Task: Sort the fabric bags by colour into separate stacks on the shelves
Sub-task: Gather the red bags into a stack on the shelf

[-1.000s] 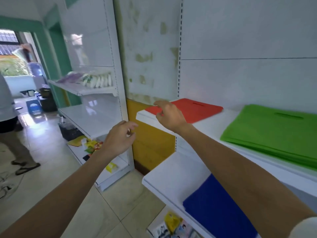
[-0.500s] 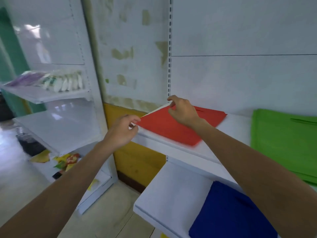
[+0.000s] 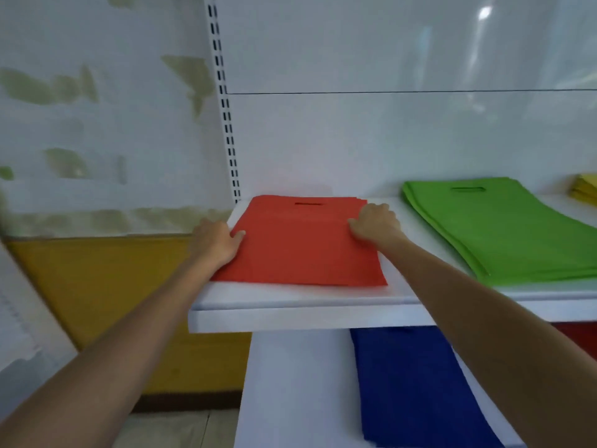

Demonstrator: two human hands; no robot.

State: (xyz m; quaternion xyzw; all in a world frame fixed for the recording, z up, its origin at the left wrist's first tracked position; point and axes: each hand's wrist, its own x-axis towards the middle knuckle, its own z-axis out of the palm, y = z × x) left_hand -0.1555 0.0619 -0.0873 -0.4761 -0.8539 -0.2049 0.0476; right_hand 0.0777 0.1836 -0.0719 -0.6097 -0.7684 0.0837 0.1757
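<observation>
1. The red fabric bags lie in 1 flat stack at the left end of the upper shelf, with the handle slot toward the back wall.
2. The left hand rests against the stack's left edge. Its thumb lies on the red fabric and its palm faces down. Its fingers look fairly straight and do not seem to grip anything.
3. The right hand sits on the stack's right edge, near the back. Its knuckles are raised and its fingers bend down onto the fabric. Blur hides whether it pinches the edge or only presses on it.
4. The green fabric bags form a 2nd stack on the same shelf, to the right of the red one with a strip of bare shelf between them.
5. The yellow fabric bags show at the far right edge of that shelf, mostly cut off.
6. The blue fabric bags lie on the lower shelf, partly under the right forearm.
7. A slotted white upright runs up the wall behind the red stack's left corner.
</observation>
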